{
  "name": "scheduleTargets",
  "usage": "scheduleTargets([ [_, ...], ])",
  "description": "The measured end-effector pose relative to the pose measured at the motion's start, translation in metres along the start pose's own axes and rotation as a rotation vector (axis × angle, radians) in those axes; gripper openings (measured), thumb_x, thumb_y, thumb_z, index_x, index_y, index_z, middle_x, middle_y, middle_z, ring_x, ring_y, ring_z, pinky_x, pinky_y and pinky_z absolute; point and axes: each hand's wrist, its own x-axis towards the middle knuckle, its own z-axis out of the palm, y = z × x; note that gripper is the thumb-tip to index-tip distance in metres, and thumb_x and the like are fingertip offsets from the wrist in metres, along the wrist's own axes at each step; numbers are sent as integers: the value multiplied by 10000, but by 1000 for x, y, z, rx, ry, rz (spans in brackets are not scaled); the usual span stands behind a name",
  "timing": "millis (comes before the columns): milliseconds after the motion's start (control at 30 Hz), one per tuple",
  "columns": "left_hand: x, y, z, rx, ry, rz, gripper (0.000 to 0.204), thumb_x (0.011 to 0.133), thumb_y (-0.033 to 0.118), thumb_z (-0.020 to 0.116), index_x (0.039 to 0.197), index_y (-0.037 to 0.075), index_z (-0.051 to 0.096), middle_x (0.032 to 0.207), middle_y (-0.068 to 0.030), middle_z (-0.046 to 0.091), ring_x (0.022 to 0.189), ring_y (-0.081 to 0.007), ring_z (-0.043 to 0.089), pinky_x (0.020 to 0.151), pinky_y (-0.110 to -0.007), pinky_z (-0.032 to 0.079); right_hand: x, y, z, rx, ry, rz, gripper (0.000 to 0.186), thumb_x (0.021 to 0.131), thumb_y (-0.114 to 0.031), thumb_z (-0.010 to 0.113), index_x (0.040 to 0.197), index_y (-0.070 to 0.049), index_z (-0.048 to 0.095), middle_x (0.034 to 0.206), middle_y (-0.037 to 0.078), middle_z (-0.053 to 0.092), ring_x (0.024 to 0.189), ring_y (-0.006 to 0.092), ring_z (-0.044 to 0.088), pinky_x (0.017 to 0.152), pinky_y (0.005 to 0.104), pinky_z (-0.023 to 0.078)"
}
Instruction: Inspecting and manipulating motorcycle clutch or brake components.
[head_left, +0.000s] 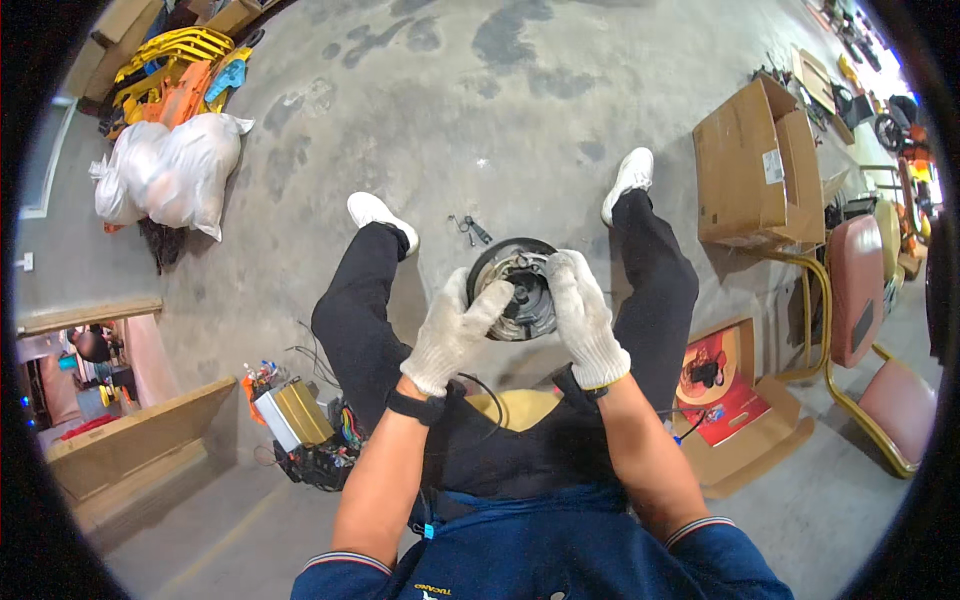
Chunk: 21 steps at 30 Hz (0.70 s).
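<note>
A round, dark-rimmed metal part [521, 315] with fittings inside is held between my thighs. My left hand [455, 330], in a white knit glove, grips its left side, with the thumb reaching over the inner fittings. My right hand [585, 315], gloved the same way, is closed on the right rim. Small dark pieces [478, 232] lie on the floor just beyond the part. A black cable [500, 410] loops below my left hand.
Cardboard box [740, 170] and pink-padded chairs [855, 290] stand at right, above flattened red-printed cardboard [715, 395]. White sacks [185, 175] and yellow-orange parts [175, 60] are piled upper left. Wired gold-and-silver components [305, 415] lie beside my left leg, near a wooden board [135, 430].
</note>
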Motion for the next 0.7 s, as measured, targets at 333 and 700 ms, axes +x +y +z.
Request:
scheduleTargets([
  [333, -32, 29, 9, 491, 303, 606, 652, 872, 310, 847, 1324, -53, 548, 1239, -224, 660, 1007, -340, 719, 860, -394, 584, -14, -25, -7, 66, 46, -185, 466, 977, -312, 734, 1257, 32, 589, 1118, 133, 704, 1036, 183, 665, 936, 323, 533],
  [700, -36, 42, 8, 438, 139, 504, 729, 844, 286, 879, 1361, -36, 479, 1221, -174, 608, 1037, -269, 681, 900, -361, 573, -18, -43, -15, 46, 63, -249, 625, 986, -510, 698, 1251, 44, 586, 1093, 130, 707, 1008, 175, 669, 905, 321, 545],
])
